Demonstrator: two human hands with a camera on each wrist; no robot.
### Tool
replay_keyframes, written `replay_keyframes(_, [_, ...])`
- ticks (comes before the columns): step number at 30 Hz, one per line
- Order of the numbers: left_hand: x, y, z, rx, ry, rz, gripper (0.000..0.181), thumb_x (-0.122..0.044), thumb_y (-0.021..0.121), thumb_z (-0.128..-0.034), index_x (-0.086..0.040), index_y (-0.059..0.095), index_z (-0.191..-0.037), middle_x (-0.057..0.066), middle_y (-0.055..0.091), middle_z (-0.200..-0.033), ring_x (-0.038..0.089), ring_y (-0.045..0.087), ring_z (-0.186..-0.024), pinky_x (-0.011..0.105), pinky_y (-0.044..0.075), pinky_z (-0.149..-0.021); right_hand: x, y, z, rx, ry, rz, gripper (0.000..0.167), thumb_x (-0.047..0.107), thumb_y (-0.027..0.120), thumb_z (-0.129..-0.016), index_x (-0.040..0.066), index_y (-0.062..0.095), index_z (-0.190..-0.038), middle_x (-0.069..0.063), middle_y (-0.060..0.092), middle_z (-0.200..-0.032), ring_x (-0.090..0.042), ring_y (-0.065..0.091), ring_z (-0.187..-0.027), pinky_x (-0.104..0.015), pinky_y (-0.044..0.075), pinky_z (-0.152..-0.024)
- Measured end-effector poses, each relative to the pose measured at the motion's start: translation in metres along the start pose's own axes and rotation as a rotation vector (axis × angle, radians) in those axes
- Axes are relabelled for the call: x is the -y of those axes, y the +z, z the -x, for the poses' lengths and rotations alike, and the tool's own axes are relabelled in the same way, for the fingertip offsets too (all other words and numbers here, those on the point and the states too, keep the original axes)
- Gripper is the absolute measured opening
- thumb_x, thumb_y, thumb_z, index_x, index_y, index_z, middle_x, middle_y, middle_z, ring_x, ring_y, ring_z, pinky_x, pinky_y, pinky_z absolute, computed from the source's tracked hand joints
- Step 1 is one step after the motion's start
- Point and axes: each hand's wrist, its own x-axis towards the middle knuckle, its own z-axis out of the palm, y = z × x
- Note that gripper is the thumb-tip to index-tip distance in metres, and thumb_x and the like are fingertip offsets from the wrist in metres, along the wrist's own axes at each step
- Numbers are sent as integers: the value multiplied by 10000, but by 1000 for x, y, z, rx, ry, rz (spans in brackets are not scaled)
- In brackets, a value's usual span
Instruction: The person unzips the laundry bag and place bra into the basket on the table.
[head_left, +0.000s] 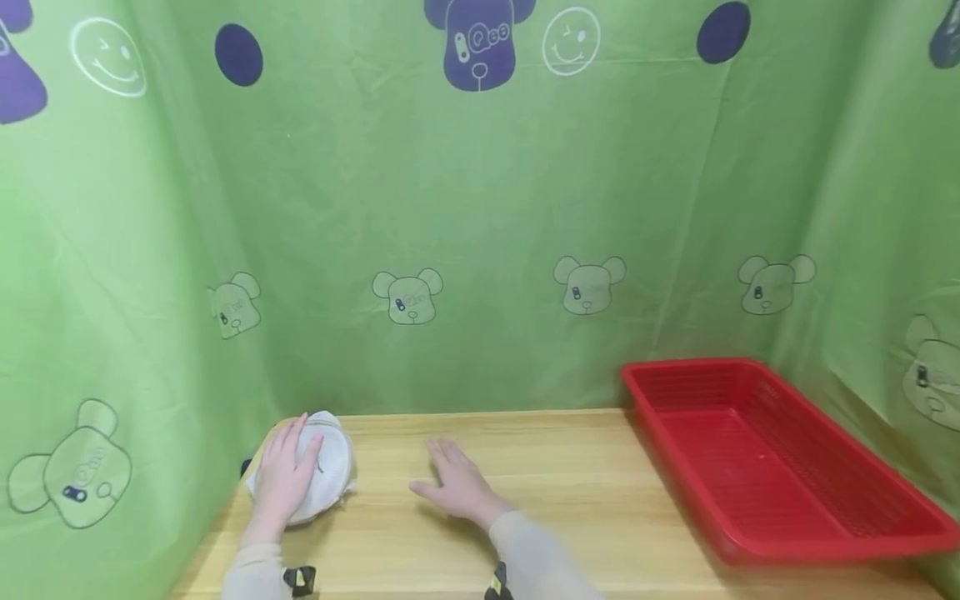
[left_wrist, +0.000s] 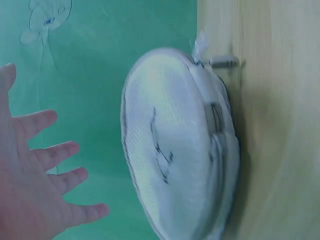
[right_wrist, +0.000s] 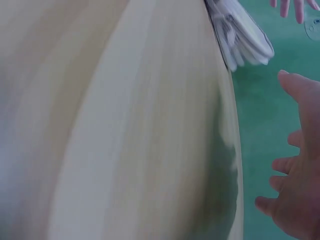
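A white oval zip pouch [head_left: 330, 471] lies at the left end of the wooden table. Its flat top carries a few dark lines, and a zip runs along its side [left_wrist: 218, 155] in the left wrist view. Above the pouch is my left hand [head_left: 285, 471], covering part of it in the head view. From the left wrist, the fingers of that hand [left_wrist: 45, 175] are spread, with a gap between them and the pouch. My right hand [head_left: 459, 483] hovers over the middle of the table, fingers extended and holding nothing; the right wrist view shows the same hand [right_wrist: 300, 175].
At the right side of the wooden table [head_left: 570, 483] stands a red plastic basket [head_left: 675, 467] with slotted walls. A green curtain [head_left: 487, 192] printed with bear heads hangs around the back and both sides. Something small and dark [head_left: 245, 467] shows beside the pouch's left edge.
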Motion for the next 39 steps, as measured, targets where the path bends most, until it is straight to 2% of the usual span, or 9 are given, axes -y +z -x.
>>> replay_keyframes(4, [15,-2,3,-37,-43,56,584,-383,394,-1032,8,356,-1464,283,346,-1502,484,293,-1385,659,210,-1135,14,12,-10,24,-3,-52,843,562,542,-914,69,250,-1532,-167,265,-1589,-367,235,-1476,-561,243,-1195])
replay_keyframes(7, [28,-3,6,-44,-114,87,584,-364,383,-1036,41,349,-1455,301,323,-1506,501,265,-1390,657,172,-1151,25,17,-18,50,-8,-123,835,531,553,-923,42,248,-1527,-181,269,-1585,-363,251,-1472,-548,246,-1197])
replay_keyframes(11, [43,-5,9,-44,-208,195,594,-348,355,-1046,65,302,-1469,319,280,-1520,518,211,-1406,658,128,-1163,38,21,-30,98,-5,-223,824,509,547,-934,30,235,-1528,-189,269,-1584,-352,271,-1467,-528,245,-1204])
replay_keyframes(15, [53,-5,12,-23,-303,291,633,-352,373,-1039,50,217,-1504,323,197,-1551,522,156,-1428,653,109,-1174,45,24,-43,127,46,-319,845,533,558,-918,55,233,-1535,-170,288,-1581,-354,302,-1453,-530,270,-1194])
replay_keyframes(19, [61,-2,17,-16,-402,406,709,-302,456,-1016,17,95,-1535,299,65,-1590,502,65,-1463,625,61,-1201,49,29,-52,123,128,-509,869,511,605,-898,62,224,-1538,-194,339,-1550,-389,360,-1413,-577,322,-1151])
replay_keyframes(26, [69,2,25,-12,-541,722,804,-214,488,-1003,-116,-98,-1546,159,-167,-1604,408,-90,-1492,535,-4,-1231,58,51,-65,88,238,-852,830,366,649,-907,-10,229,-1516,-300,398,-1467,-451,426,-1336,-597,391,-1088])
replay_keyframes(31, [73,0,25,-19,-612,844,831,-193,503,-993,-135,-126,-1532,181,-109,-1609,380,-5,-1505,479,43,-1245,68,63,-74,36,277,-1019,761,282,638,-918,-62,264,-1485,-333,412,-1429,-472,481,-1269,-543,451,-1057])
replay_keyframes(34, [76,-1,26,-19,-644,877,820,-188,490,-998,-143,-133,-1529,178,-53,-1620,360,58,-1508,458,82,-1250,75,65,-76,35,294,-1070,733,251,632,-920,-59,276,-1482,-315,447,-1411,-448,526,-1230,-506,492,-1022])
replay_keyframes(39, [76,-3,26,3,-661,898,775,-197,460,-1010,-136,-106,-1536,182,9,-1628,340,126,-1499,450,133,-1251,83,69,-78,71,292,-1133,609,224,601,-941,-21,380,-1453,-165,643,-1170,-207,647,-958,-353,585,-850])
